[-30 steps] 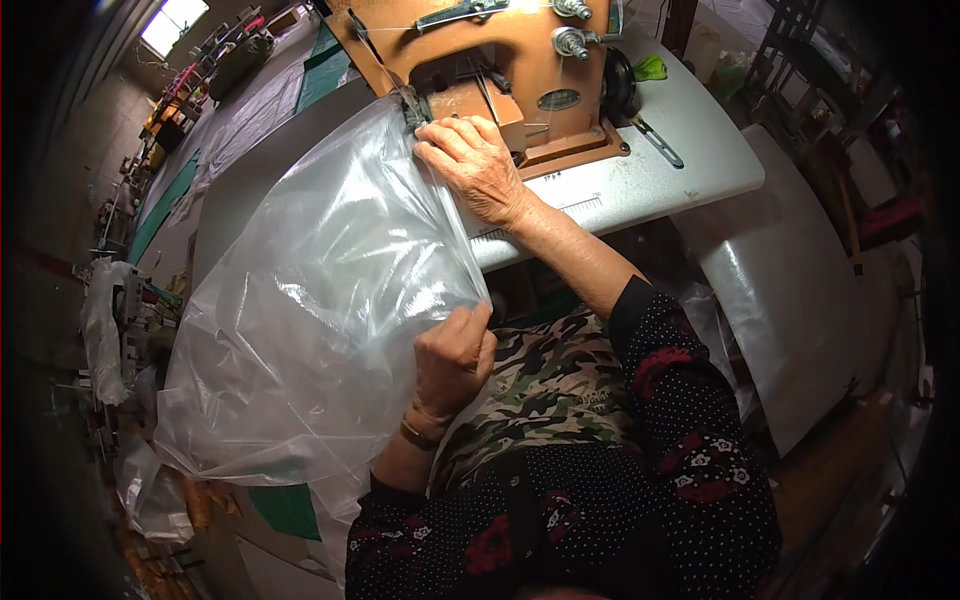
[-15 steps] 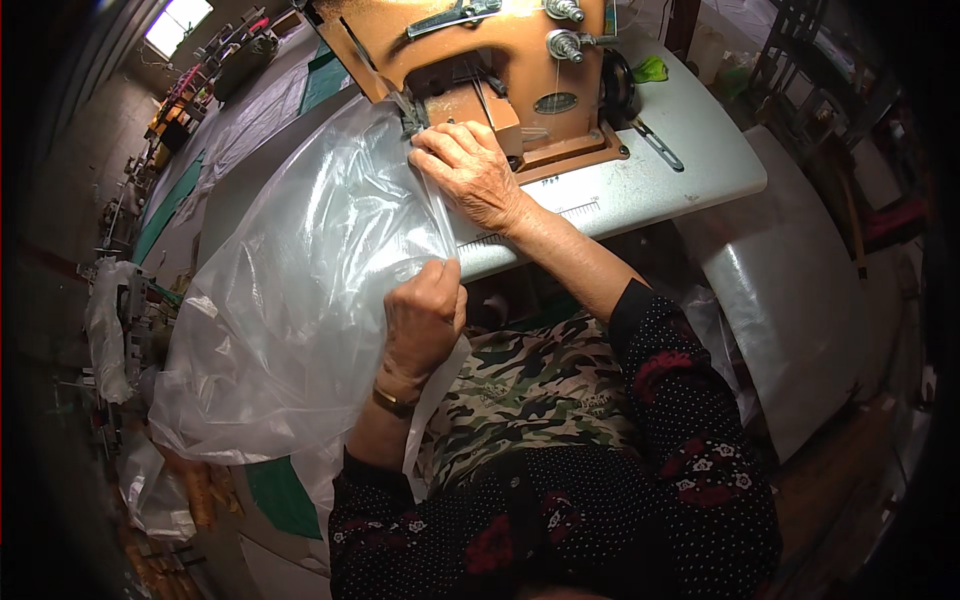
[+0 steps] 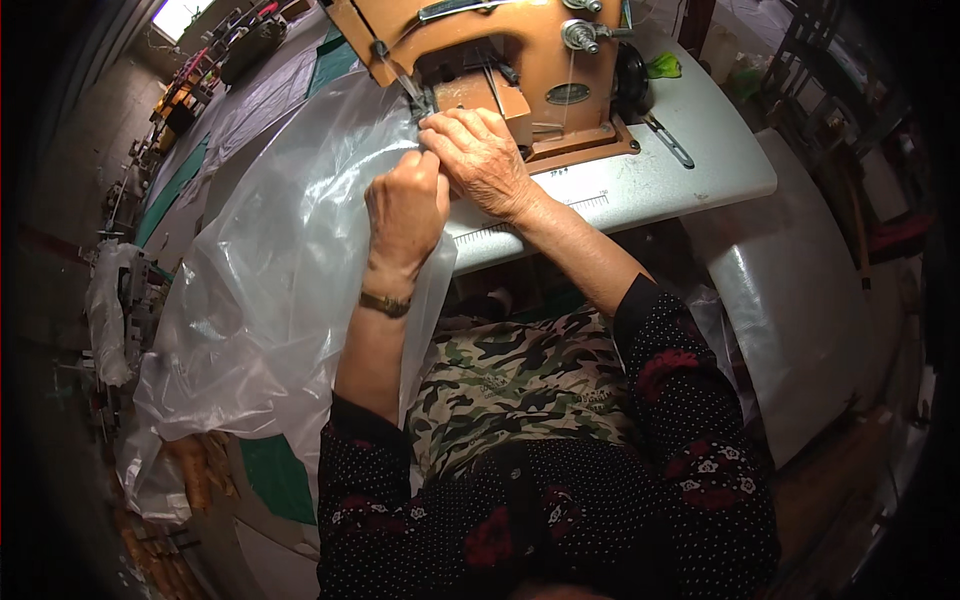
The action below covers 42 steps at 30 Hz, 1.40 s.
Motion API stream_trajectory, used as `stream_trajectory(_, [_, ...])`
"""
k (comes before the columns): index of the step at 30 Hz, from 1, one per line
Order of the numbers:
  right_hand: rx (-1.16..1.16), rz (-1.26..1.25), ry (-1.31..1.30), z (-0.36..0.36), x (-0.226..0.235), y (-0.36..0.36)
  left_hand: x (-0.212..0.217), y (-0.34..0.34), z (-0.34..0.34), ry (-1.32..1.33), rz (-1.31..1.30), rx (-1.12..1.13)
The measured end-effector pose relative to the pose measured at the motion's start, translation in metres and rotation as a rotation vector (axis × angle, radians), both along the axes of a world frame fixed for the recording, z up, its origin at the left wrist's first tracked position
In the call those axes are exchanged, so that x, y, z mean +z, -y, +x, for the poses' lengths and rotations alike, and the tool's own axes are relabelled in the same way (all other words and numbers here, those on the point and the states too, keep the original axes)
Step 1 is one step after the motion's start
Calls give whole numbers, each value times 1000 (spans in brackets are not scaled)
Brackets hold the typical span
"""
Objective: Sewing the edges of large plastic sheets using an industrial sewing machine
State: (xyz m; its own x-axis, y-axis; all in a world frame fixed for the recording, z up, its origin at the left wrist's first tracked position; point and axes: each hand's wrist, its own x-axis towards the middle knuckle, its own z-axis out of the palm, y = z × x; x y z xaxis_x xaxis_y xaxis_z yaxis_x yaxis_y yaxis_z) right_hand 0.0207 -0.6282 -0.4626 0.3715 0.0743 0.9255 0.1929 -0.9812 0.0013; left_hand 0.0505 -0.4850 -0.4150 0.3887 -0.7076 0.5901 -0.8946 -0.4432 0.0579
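Clear, crinkled plastic sheet [image 3: 275, 265] drapes the front edge of the pale grey table [image 3: 705, 165], pinched by the left hand [image 3: 405, 215]; the right hand [image 3: 485, 165], grip unclear, crowds the orange, arched sewing machine [image 3: 545, 60].

Way to dark metal presser foot [image 3: 422, 104] tight: bare left-hand grip [image 3: 408, 205] and bare right-hand grip [image 3: 480, 165] crowd close in front of it. Behind them, orange metal sewing machine body [image 3: 545, 60] blocks passage. Large crumpled clear plastic sheet [image 3: 280, 260] bars left side. Room to pass over pale grey, round-cornered worktop [image 3: 715, 165] beyond bare right forearm [image 3: 585, 250]; obstacles there: grey slotted metal strip [image 3: 670, 142], black round handwheel [image 3: 630, 75]. Wide gap also between right forearm and bare left forearm [image 3: 370, 350], above camouflage-patterned cloth [image 3: 520, 390].
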Motion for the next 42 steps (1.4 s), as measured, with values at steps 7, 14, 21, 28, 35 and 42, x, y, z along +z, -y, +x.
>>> stream_trajectory(7, [49,19,-41,1,-4,1,-5,-40,-43,-314,-215,-2])
stream_trajectory(14, [218,105,101,-47,-1,-15,-50,-172,-134,-432,-147,235])
stream_trajectory(21, [295,-110,-321,-109,-3,-101,-78,-240,-135,-545,-158,425])
stream_trajectory(28, [11,-280,-798,-98,15,-127,4,-283,-63,-95,-175,469])
stream_trajectory(35, [108,-243,-423,-54,24,-148,57,-278,-64,-83,-142,451])
stream_trajectory(42, [-104,275,-452,1,27,-123,96,-265,-68,-173,-226,301])
